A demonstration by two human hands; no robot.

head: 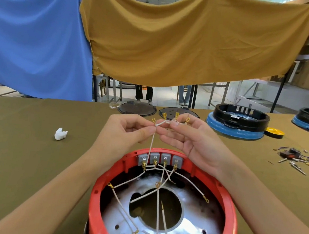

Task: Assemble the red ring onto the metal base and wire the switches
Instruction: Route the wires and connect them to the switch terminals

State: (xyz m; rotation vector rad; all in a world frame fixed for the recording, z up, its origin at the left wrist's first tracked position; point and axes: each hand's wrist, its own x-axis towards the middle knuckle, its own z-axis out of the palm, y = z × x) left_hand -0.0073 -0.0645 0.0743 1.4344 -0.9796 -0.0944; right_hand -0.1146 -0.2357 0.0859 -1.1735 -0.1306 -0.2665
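I have both hands raised above the red ring (pixel 94 192), which sits on the metal base (pixel 192 230) at the near edge of the bench (pixel 24 161). My left hand (pixel 124 133) pinches one white wire (pixel 151 144) just below its gold connector (pixel 153 120); my right hand (pixel 191 138) holds a loop of wire with three more connectors fanned out above the fingers. The four grey switches (pixel 159 159) line the far inside wall of the ring, each with wires already on its lower tabs. To do this well, I'd separate one connector, follow its wire down so it isn't crossed with the others, then push it squarely onto a free tab while steadying the ring.
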